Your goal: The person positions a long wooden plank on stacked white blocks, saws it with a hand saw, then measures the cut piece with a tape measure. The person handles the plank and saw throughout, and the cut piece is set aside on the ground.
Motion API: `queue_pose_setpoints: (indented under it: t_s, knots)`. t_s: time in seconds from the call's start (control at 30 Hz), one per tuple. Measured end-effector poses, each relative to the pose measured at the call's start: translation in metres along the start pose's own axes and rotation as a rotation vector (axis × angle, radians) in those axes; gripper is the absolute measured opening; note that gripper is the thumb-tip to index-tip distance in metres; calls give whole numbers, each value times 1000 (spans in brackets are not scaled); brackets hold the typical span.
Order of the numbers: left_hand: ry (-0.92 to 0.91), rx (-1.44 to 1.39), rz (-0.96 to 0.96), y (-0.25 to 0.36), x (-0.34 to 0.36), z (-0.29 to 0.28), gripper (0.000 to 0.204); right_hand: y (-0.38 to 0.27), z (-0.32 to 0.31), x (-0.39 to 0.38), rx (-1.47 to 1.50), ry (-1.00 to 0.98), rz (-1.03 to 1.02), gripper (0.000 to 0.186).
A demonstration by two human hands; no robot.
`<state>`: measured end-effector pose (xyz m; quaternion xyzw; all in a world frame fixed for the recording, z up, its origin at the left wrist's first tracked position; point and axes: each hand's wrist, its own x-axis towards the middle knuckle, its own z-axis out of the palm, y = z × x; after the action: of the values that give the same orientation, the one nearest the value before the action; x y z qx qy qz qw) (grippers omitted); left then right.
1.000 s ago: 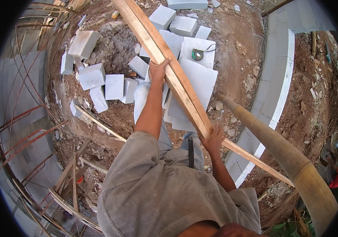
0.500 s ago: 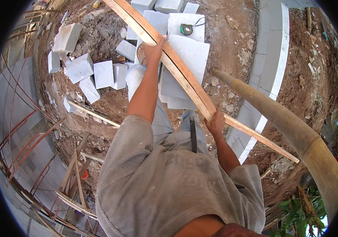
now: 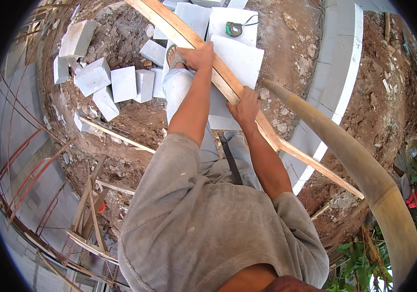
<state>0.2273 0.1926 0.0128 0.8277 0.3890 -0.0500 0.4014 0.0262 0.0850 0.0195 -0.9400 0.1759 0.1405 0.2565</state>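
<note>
Two long wooden battens (image 3: 229, 82) lie side by side, slanting from the far left down toward the right. The far end runs out of view at the top. One thinner batten (image 3: 323, 169) sticks out beyond the other at the lower right. My left hand (image 3: 199, 56) is closed round the pair above my sandalled foot (image 3: 175, 57). Closer to me, my right hand (image 3: 246, 108) is closed on the same wood, its fingers over the upper edge. Under the battens are pale blocks (image 3: 240, 58). A tape measure (image 3: 233, 29) rests on a block just beyond.
Several loose white blocks (image 3: 123, 83) lie on rubble at the left. A low block wall (image 3: 332, 63) runs along the right. Above it, a thick bamboo pole (image 3: 344, 138) slants across. Bent rebar (image 3: 26, 168) and timber scraps (image 3: 91, 209) stand at the lower left.
My right hand has slid up along the battens, closer to my left hand. My left hand and the wood have shifted slightly to the right in the view.
</note>
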Motion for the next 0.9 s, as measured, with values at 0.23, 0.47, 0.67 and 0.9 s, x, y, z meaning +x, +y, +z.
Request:
queue_pose_setpoints:
  t_s: [0.23, 0.47, 0.67, 0.9]
  knots:
    - [-22, 20, 79, -12, -39, 10, 109, 19, 3, -25, 40, 21, -2, 79]
    - [31, 43, 155, -27, -70, 20, 101, 39, -12, -21, 123, -185, 75, 71]
    - [-16, 82, 106, -19, -66, 18, 101, -18, -31, 238, 208, 328, -268, 52]
    - [90, 182, 159, -24, -74, 24, 108, -81, 19, 317, -232, -23, -135, 83]
